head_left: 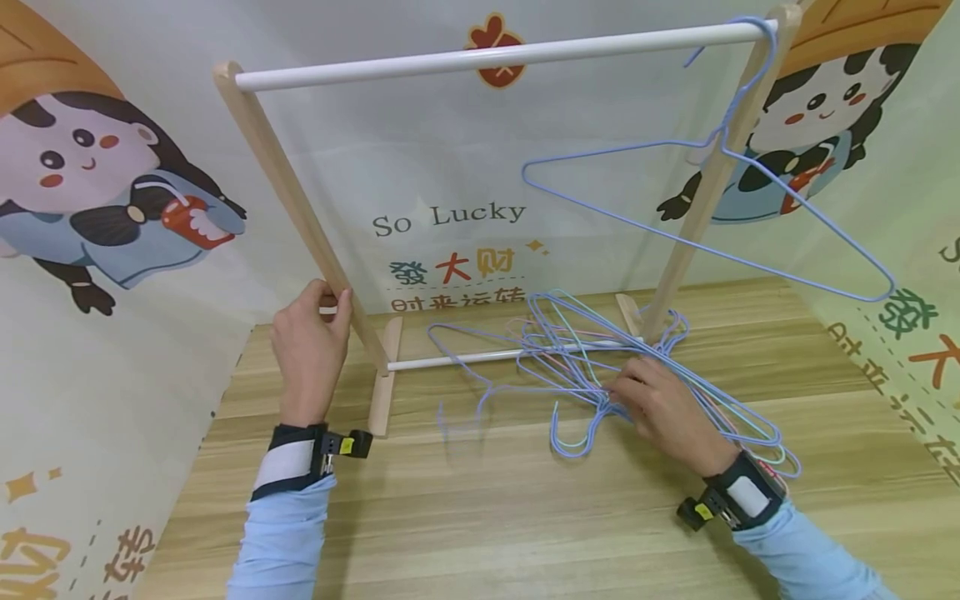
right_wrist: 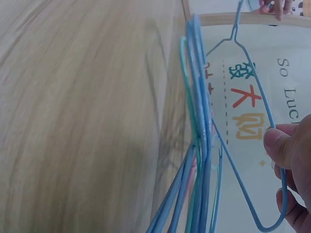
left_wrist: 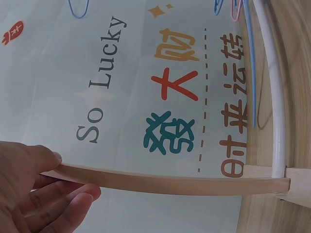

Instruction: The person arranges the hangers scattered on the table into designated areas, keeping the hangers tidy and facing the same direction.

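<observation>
My left hand [head_left: 311, 354] holds the left wooden post [head_left: 288, 187] of a small clothes rack; in the left wrist view the thumb lies above the post [left_wrist: 170, 183] and the fingers below it. My right hand [head_left: 667, 408] pinches one side of a blue wire hanger [head_left: 547, 389], thumb against fingers in the right wrist view. That hanger [right_wrist: 260, 90] stands apart from a bundle of hangers [right_wrist: 199, 121], mostly blue with some green and pink. In the head view the pile [head_left: 592, 421] lies by the rack's lower right, partly behind my right hand.
Another blue hanger [head_left: 723, 129] hangs from the right end of the white top bar [head_left: 510, 57]. A white lower bar [head_left: 450, 360] joins the rack's feet. Printed sheets [head_left: 450, 167] stand behind and beside the wood-grain tabletop [head_left: 480, 525].
</observation>
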`<state>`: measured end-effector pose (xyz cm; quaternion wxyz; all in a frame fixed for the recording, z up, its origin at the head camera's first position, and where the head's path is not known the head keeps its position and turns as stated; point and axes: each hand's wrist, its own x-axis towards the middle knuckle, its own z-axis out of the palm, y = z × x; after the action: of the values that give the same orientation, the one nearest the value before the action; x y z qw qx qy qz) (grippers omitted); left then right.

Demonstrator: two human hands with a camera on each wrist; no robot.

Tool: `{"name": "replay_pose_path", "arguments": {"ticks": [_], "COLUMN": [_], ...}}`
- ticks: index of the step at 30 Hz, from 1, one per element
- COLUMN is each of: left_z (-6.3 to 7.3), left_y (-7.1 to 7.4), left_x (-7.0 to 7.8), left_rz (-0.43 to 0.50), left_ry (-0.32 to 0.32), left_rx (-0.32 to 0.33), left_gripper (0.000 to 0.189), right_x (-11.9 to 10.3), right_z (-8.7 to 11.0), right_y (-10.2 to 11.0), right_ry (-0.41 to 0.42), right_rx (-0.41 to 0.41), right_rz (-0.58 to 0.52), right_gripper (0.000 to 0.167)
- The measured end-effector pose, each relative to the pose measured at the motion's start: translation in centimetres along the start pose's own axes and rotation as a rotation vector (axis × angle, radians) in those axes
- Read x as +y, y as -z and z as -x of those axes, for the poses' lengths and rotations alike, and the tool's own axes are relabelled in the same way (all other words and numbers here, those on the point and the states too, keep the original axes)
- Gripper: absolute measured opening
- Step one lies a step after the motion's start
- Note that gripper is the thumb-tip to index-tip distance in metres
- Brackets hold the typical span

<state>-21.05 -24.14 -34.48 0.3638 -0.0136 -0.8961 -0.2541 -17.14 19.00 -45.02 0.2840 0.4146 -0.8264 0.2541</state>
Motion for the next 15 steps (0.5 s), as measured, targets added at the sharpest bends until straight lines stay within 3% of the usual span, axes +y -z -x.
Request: {"name": "replay_pose_path", "arguments": {"ticks": [4,10,15], "left_z": [0.0,0.0,0.1], "left_y": [-0.1,0.0,0.1], "left_x": [0.0,0.1,0.1], "left_rz": [-0.001,0.006,0.016], "left_ry": [0.008,0.019,0.010], "left_rx": [-0.014,-0.020,-0.009], "left_gripper": [0.025,0.025,0.025], "right_x": [-0.1,-0.3,-0.1], "right_z": [-0.1,-0.5,-1.2], "right_y": [0.0,0.8,1.4], "right_ry": [-0.029,-0.067,-0.065], "right_rx": [0.063,0.136,0.237], "right_rz": [-0.029,-0.077,-0.047], "right_gripper": [0.043,0.028,0.036]}}
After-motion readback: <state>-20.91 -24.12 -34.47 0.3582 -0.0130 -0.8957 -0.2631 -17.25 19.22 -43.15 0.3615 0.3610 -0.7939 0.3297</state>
